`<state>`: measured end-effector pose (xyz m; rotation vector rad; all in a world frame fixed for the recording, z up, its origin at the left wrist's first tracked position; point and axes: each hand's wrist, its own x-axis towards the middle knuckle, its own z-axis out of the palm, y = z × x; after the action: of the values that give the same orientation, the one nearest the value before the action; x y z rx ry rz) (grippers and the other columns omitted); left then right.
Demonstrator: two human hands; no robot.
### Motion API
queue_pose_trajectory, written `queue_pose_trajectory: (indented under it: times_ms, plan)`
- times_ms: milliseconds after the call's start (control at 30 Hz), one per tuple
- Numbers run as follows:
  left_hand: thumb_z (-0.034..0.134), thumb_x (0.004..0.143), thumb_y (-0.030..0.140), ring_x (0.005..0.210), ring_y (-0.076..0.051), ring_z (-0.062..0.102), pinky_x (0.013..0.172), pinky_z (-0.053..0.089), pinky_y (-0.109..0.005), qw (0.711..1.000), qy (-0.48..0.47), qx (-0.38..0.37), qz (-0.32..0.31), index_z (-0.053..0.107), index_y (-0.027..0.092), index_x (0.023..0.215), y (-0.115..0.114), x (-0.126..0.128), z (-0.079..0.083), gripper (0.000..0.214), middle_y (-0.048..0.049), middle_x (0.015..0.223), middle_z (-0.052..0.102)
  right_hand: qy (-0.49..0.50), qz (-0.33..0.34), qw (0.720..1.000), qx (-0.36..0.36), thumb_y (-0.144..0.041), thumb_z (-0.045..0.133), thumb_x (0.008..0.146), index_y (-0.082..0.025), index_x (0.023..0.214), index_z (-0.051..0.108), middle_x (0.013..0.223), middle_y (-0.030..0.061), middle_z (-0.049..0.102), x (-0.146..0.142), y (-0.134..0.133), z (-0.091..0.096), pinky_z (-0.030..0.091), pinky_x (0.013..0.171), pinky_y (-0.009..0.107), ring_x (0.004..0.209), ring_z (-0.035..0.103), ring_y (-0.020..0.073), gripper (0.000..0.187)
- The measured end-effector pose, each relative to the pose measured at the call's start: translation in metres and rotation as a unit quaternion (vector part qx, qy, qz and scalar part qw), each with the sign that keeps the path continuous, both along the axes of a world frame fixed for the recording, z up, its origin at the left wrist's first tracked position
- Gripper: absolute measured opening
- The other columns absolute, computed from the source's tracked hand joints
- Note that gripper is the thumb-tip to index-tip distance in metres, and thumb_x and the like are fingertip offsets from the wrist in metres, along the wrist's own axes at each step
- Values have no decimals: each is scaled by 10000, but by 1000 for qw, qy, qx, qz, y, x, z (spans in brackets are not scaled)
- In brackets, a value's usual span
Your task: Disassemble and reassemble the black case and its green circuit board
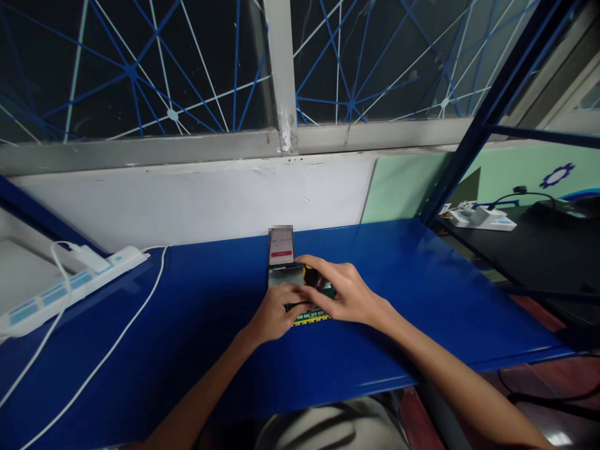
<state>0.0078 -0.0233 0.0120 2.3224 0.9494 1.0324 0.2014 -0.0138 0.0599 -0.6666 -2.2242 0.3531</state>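
Note:
A green circuit-board-like piece [310,317] with a yellow near edge lies on the blue table, largely covered by my hands. My left hand [276,310] curls over its left side, thumb and fingers closed around a dark part of it. From the right, my right hand [351,290] reaches over the same piece. Its index finger stretches across the top of a black-and-yellow object [308,275], and the thumb comes close to my left fingertips. What exactly the right fingers pinch is partly hidden. Just behind, a flat grey item [285,277] lies below a phone [281,245] with a lit screen.
A white power strip [75,284] with a plug lies at the left, its white cable [135,319] running over the blue table [210,275]. Blue frame posts [462,162] rise at the sides. Another power strip [482,217] rests on a black table [548,244] at right.

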Motion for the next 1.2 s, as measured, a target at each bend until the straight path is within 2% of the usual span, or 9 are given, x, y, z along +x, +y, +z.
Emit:
queue_pose_trajectory:
  times_ms: [100,267,333,433,500,600,733,1000,1200]
  plan:
    - [623,868,202,810,-195,667,755,502,-304,1000,9,-1,-3,736,183,862,0,-1,1,115,-55,862,735,15,2,1000,-4,-300,508,929,-156,1311,467,810,37,655,0,2,-1,506,598,293,658,614,156,410]
    - [618,871,243,953,-227,635,869,490,-372,999,48,17,-19,718,194,992,-1,-2,6,163,-76,982,713,72,-8,997,-36,-328,563,910,-204,1333,447,876,34,654,4,9,-3,524,598,274,625,600,131,456]
    - [654,849,284,1020,-241,605,913,471,-400,997,67,29,-15,707,194,1024,-1,-3,6,203,-87,1039,686,103,-50,992,-49,-358,585,891,-224,1322,453,855,21,646,13,16,-2,534,600,271,605,596,129,471]
    - [700,812,327,1097,-263,559,961,432,-443,993,111,44,-8,679,211,1097,0,-4,4,308,-92,1132,648,133,-150,979,-24,-368,591,873,-236,1299,477,770,-1,630,32,31,0,529,603,276,579,600,137,460]
    - [729,781,347,1112,-274,546,967,419,-460,988,143,51,-6,670,218,1116,-1,-4,2,364,-94,1168,630,114,-205,972,-7,-357,592,863,-226,1277,505,694,-10,622,45,43,-1,513,595,276,577,606,150,443]
    - [749,759,349,1116,-280,541,965,412,-464,983,171,59,-1,675,221,1102,-1,-4,-2,374,-94,1196,612,86,-247,965,-1,-342,580,860,-196,1260,522,660,-7,626,57,58,-8,493,588,276,541,593,148,430]
    - [737,775,327,1125,-273,536,963,410,-450,982,177,72,2,680,223,1080,-1,-4,-5,328,-89,1214,599,55,-247,968,-4,-330,578,856,-174,1247,530,640,-7,628,57,65,-17,468,583,264,549,594,148,424]
    - [743,767,331,1109,-270,544,946,426,-446,981,176,82,-3,676,220,1081,-2,-3,-3,339,-85,1202,605,47,-224,973,-8,-324,565,871,-176,1254,512,669,2,640,50,63,-22,467,587,266,547,578,143,415]
    - [686,832,313,1073,-256,565,923,439,-427,986,144,87,18,699,211,1035,0,-1,-4,227,-89,1142,640,96,-216,971,-40,-342,594,851,-192,1241,525,656,-6,637,50,61,-18,489,554,277,521,601,148,423]
